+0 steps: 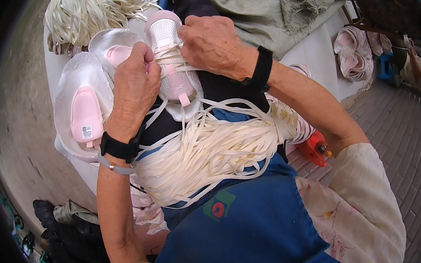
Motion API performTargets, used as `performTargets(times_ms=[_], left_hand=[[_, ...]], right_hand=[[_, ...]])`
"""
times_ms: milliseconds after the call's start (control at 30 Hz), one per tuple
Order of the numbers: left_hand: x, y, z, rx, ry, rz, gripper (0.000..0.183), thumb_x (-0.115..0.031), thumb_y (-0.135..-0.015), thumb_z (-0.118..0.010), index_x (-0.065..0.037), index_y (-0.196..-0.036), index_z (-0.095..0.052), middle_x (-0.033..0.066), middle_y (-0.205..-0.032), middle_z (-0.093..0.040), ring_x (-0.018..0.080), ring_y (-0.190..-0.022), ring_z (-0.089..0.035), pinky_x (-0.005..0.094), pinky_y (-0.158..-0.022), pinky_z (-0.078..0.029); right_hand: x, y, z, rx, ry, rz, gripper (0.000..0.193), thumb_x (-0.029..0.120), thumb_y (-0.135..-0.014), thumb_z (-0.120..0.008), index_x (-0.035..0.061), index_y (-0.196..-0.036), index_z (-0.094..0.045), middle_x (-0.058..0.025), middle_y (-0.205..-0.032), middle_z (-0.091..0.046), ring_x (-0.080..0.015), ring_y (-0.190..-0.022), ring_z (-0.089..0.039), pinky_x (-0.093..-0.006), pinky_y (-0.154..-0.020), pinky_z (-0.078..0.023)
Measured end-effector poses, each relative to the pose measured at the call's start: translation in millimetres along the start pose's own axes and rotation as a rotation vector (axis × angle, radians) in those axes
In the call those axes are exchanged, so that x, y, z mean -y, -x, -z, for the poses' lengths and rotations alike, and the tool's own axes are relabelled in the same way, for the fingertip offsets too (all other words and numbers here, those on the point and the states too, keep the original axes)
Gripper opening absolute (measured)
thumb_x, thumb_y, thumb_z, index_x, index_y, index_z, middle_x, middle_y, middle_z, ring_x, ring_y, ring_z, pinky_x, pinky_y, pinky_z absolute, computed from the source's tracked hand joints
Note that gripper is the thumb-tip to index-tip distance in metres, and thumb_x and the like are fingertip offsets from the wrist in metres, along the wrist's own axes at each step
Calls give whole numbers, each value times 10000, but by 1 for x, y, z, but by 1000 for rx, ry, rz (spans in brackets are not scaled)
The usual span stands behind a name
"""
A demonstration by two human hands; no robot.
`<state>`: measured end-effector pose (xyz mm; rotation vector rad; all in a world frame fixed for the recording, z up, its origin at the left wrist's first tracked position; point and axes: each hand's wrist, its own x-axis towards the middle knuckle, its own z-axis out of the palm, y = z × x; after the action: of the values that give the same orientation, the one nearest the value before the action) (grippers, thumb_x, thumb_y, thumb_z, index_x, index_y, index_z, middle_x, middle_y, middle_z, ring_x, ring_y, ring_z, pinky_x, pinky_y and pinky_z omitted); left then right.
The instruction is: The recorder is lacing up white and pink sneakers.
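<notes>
A white and pink sneaker (164,33) lies on my lap, its toe pointing away from me. A cream shoelace (171,61) crosses its front opening in several rows. My left hand (135,83) is closed in a pinch at the shoe's left side, where the lace runs to the fingertips. On the opposite side my right hand (212,45) is curled closed, with lace at its fingers against the shoe's edge. A thick bundle of loose cream laces (212,151) is draped over my lap, nearer than the shoe.
Left of the sneaker, pale shoe pieces with pink insoles (86,113) lie on a white surface. More laces (88,16) hang at the far left. A grey-green cloth (259,10) covers the far side. Stacked pink-white shoe parts (352,54) and a red object (314,149) are at the right.
</notes>
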<state>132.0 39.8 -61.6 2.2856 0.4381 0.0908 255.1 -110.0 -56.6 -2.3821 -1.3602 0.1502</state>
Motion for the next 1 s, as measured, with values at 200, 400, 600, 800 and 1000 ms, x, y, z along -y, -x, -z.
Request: performTargets(times_ms=[200,400,600,800,1000], left_hand=[[2,-2,4,95,181,142,146,-148,-863,-586,-12,-894,-544,92,-646,-576,227,-521,-578,330,-513,-465],[-2,0,16,242,345,442,209,-234,-898,-580,-26,-877,-573,10,-647,-556,65,-448,-519,215,-371,-372],[4,-4,13,256,459,533,195,-249,-885,-621,-65,-846,-571,-38,-634,-530,37,-425,-469,186,-345,-331],[5,-3,9,293,465,519,188,-243,-875,-624,-64,-848,-571,-38,-643,-527,34,-431,-469,186,-340,-325],[9,-1,9,208,486,497,222,-267,-903,-632,-58,-861,-571,-37,-663,-529,30,-430,-459,182,-338,-321]], right_hand=[[-13,2,10,40,16,119,163,184,-769,-606,27,-785,-644,-127,-733,-618,-310,-702,-645,-406,-635,-519],[-17,12,3,91,-106,-79,251,260,-806,-652,18,-738,-642,-138,-682,-619,-304,-649,-623,-394,-603,-490],[-8,3,-4,97,-184,-57,256,258,-784,-630,10,-722,-628,-177,-732,-640,-368,-684,-635,-433,-610,-515],[-14,13,-1,-27,-75,85,142,173,-767,-618,36,-803,-622,-154,-807,-644,-369,-721,-646,-445,-625,-519],[-8,9,4,108,-40,9,103,135,-794,-625,39,-832,-626,-104,-773,-600,-304,-702,-612,-395,-638,-497]])
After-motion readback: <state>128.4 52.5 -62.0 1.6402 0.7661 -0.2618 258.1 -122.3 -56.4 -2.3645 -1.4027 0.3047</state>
